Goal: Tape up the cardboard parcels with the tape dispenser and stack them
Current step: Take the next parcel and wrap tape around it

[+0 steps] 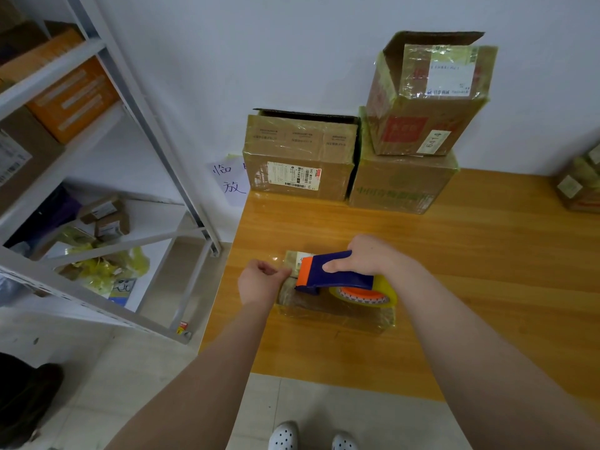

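Observation:
A small flat cardboard parcel [334,315] wrapped in clear tape lies on the wooden table [470,271] near its left front corner. My right hand [373,256] grips a blue and orange tape dispenser [337,274] with a yellowish tape roll, held over the parcel's top. My left hand [261,280] is at the parcel's left end, fingers curled and pinching the clear tape end there. At the back by the wall stand an open-flapped parcel [298,157] and a stack of two parcels [415,125].
A grey metal shelf rack [107,131] with boxes and yellow bags stands left of the table. Another parcel [581,186] sits at the table's far right edge. A handwritten paper note [230,180] hangs on the wall. My white shoes [311,436] show below.

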